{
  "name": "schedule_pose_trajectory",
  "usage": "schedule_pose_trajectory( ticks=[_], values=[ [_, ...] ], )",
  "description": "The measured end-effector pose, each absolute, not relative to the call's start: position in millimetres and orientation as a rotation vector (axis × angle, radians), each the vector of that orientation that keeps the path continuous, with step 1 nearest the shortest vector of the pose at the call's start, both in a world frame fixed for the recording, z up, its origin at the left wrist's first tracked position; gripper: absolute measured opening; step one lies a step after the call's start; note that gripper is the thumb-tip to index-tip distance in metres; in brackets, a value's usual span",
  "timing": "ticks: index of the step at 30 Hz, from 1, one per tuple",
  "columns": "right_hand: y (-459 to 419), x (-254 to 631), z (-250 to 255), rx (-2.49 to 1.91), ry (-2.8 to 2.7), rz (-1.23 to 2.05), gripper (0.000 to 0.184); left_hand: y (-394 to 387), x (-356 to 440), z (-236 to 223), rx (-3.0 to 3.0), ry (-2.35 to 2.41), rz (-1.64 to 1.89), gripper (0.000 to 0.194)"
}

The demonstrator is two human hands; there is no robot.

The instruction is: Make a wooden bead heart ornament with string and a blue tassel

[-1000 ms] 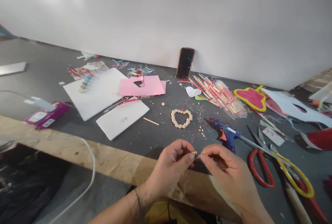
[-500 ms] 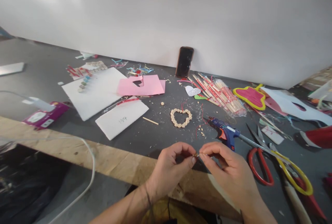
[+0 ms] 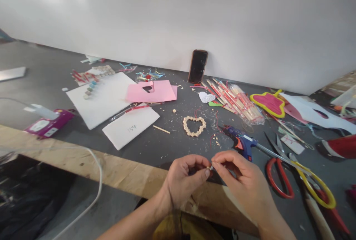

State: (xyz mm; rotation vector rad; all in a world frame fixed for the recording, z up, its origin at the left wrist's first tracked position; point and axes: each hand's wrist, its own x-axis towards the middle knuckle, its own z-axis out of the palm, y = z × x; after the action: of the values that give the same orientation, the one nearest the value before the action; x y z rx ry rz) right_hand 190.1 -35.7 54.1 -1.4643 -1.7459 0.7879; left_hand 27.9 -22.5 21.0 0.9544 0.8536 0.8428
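Just past the table's front edge, my left hand point(image 3: 185, 180) and my right hand point(image 3: 243, 184) meet fingertip to fingertip, both closed in a pinch. Between the left thumb and forefinger is a tiny tan piece point(image 3: 208, 167), too small to name. A small pale, shiny bit shows at the right fingertips; its kind cannot be made out. Beyond the hands lies a heart-shaped ring of small pale wooden pieces point(image 3: 194, 126) with a red thread at its top. To its right is a blue glue gun point(image 3: 244, 142), close to my right hand.
Red-handled scissors point(image 3: 289, 180) and yellow-handled scissors point(image 3: 328, 191) lie at the right. A phone point(image 3: 198, 66) leans on the wall, near bundled wooden sticks point(image 3: 236, 99). Pink paper point(image 3: 164, 93), white boards point(image 3: 130, 127) and a purple power strip point(image 3: 51, 124) are to the left.
My fingertips have shifted slightly against each other, and the right hand has edged a little left. Both pinches stay closed. Things on the table have not moved.
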Motion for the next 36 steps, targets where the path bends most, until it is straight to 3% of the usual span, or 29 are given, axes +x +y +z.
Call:
schedule_pose_trajectory(
  ticks=[28,36],
  values=[
    [-35.1,181.7,49.3,-1.551,-1.556,0.892,0.012,-24.0,22.7,14.2,1.366,1.011,0.984,0.015],
    [-33.8,180.6,49.8,-1.554,-1.478,0.993,0.015,-24.3,24.8,12.5,1.217,1.007,0.984,0.012]
  ],
)
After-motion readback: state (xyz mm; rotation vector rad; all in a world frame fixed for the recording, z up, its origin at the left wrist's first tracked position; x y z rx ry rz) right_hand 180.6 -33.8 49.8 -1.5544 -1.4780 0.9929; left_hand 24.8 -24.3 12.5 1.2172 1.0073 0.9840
